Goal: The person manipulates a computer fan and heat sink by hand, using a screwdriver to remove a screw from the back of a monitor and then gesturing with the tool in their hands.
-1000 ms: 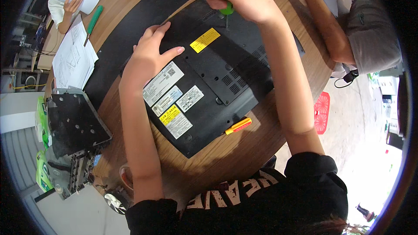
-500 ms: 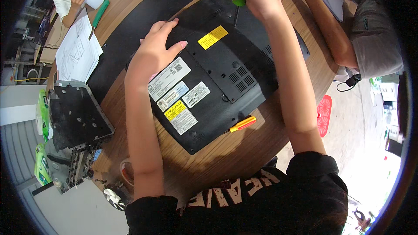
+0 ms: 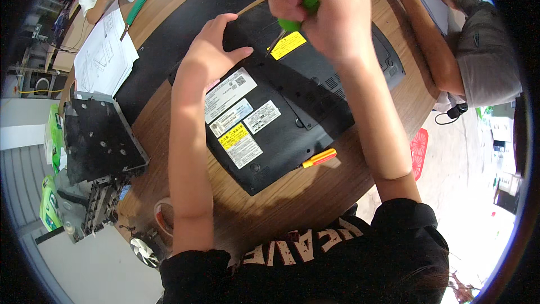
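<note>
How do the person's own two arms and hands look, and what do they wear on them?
Both forearms are bare from hand to above the elbow. The left hand and the right hand wear no gloves, and no ring, watch or bracelet shows. The short sleeves belong to a black T-shirt with light block lettering across the chest. No cables or markings appear on the arms.

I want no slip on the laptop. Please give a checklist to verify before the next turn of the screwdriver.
1. Left hand lies flat on the upturned black laptop, steadying it: ok.
2. Right hand grips the green-handled screwdriver: ok.
3. Screwdriver tip seated in a screw: cannot tell, too small to see.
4. Laptop rests fully on the wooden table, no corner overhanging: ok.
5. Orange-handled screwdriver lies beside the laptop edge, apart from both hands: ok.
6. Another person's arm lies close beside the laptop's far corner: not ok.
</note>
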Tool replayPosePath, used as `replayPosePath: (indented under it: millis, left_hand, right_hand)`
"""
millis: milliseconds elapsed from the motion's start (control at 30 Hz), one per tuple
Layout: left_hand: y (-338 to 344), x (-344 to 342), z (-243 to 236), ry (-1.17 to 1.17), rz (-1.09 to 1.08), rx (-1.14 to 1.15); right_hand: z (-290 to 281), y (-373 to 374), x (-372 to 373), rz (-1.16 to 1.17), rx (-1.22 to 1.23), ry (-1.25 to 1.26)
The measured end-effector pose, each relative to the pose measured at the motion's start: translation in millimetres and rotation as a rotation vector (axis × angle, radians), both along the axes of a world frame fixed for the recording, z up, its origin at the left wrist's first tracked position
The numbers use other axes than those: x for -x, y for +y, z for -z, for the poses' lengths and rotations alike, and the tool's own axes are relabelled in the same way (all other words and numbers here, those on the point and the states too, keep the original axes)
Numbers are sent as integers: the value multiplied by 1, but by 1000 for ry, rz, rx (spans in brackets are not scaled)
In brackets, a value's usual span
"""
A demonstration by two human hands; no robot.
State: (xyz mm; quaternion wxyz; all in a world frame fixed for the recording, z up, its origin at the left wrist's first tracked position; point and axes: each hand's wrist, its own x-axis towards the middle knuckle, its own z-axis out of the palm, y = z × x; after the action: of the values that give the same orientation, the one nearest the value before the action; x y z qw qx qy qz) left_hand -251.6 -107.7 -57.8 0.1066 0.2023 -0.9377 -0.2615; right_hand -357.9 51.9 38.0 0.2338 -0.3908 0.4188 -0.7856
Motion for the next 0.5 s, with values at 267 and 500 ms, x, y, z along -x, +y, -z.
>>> replayPosePath:
  millis: [267,500]
  left_hand:
    - [-13,1,10,23,93,16]
    - [-9,-1,8,8,12,-95]
  right_hand:
    - [13,-9,-16,9,-145,146]
    - [-14,13,-32,55,-92,153]
